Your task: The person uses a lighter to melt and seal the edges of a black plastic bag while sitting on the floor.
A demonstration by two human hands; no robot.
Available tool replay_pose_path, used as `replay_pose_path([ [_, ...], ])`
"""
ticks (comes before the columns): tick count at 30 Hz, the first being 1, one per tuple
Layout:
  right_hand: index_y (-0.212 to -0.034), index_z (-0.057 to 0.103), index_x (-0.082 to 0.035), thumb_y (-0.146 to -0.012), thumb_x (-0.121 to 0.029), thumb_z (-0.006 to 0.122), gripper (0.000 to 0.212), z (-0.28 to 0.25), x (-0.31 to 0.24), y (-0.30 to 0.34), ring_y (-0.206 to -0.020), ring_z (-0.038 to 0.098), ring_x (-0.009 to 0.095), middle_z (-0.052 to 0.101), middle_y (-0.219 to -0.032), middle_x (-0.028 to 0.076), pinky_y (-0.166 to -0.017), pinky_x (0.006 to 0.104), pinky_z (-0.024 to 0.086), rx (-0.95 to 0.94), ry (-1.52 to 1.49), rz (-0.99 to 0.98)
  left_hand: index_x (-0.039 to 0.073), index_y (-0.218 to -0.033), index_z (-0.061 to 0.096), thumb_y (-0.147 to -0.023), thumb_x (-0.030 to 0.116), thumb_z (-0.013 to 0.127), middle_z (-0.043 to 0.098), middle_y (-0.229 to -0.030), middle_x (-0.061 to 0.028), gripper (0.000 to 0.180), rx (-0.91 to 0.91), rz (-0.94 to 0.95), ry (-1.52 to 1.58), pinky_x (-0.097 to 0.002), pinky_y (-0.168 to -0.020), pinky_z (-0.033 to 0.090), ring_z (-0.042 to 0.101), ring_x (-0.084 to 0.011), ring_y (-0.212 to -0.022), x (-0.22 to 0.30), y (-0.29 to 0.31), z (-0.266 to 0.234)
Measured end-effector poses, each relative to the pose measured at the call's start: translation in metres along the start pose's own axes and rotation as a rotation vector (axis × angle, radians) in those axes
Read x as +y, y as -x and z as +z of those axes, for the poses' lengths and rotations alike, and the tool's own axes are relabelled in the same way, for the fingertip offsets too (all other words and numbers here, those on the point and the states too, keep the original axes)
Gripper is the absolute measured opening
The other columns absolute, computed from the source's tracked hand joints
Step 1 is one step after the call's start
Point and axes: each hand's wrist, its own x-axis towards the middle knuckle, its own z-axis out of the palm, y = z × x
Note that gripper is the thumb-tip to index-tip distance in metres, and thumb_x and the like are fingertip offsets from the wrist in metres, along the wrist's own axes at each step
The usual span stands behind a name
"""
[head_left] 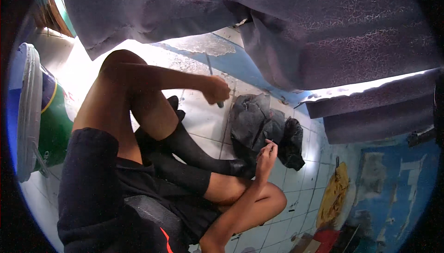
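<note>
My left hand (216, 89) is closed in a fist, its arm stretched across my raised knee. Out of both ends of the fist sticks a thin, dark, knife-like tool (209, 62), its narrow part pointing up and away and its dark butt showing below. To the right of that hand, a crumpled dark grey and black cloth-like bundle (252, 118) lies on the tiles. My right hand (266, 156) is at the bundle's near right edge, fingertips bent together. Whatever those fingers pinch is too small to make out.
A large green and white bucket (51, 118) lies at the left. Dark grey sheeting (342, 31) hangs across the far side. White floor tiles (203, 114) surround my bent legs in black socks (194, 153). At right are a yellow-brown piece (334, 195) and a worn blue wall (393, 183).
</note>
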Motion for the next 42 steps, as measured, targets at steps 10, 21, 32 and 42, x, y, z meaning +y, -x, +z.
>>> replay_pose_path([
  [10, -0.106, 0.055, -0.003, -0.101, -0.021, 0.039, 0.024, 0.01, -0.002, 0.004, -0.058, 0.038, 0.007, 0.042, -0.068, -0.002, -0.054, 0.0236, 0.034, -0.013, -0.001, 0.037, 0.006, -0.073, 0.066, -0.063, 0.021, 0.063, 0.064, -0.074, -0.0172, 0.018, 0.058, 0.07, -0.023, -0.0466, -0.066, 0.054, 0.066, -0.0341, -0.072, 0.015, -0.007, -0.004],
  [21, -0.108, 0.055, -0.004, -0.101, -0.021, 0.038, 0.025, 0.004, 0.008, -0.001, -0.059, 0.04, 0.006, 0.044, -0.07, -0.001, -0.054, 0.0234, 0.035, -0.024, 0.056, 0.0, 0.005, -0.069, 0.066, -0.062, 0.019, 0.064, 0.066, -0.074, -0.0176, 0.016, 0.243, 0.012, 0.059, -0.0445, -0.065, 0.053, 0.065, -0.0352, -0.068, 0.017, 0.002, -0.018],
  [32, -0.108, 0.054, -0.004, -0.102, -0.023, 0.039, 0.025, 0.002, -0.002, 0.003, -0.055, 0.037, 0.005, 0.042, -0.068, -0.003, -0.05, 0.0225, 0.032, 0.004, 0.044, 0.036, 0.008, -0.077, 0.067, -0.063, 0.02, 0.066, 0.065, -0.078, -0.0136, 0.019, 0.02, 0.031, -0.044, -0.0445, -0.07, 0.054, 0.066, -0.0338, -0.077, 0.04, -0.007, -0.033],
  [42, -0.11, 0.054, -0.005, -0.102, -0.028, 0.04, 0.028, 0.006, 0.0, -0.002, -0.049, 0.036, 0.003, 0.042, -0.065, -0.004, -0.044, 0.0201, 0.031, -0.015, -0.006, 0.038, 0.009, -0.062, 0.058, -0.059, 0.02, 0.066, 0.061, -0.065, -0.0099, 0.014, 0.209, 0.082, 0.005, -0.043, -0.062, 0.053, 0.064, -0.0324, -0.071, 0.017, -0.012, 0.02],
])
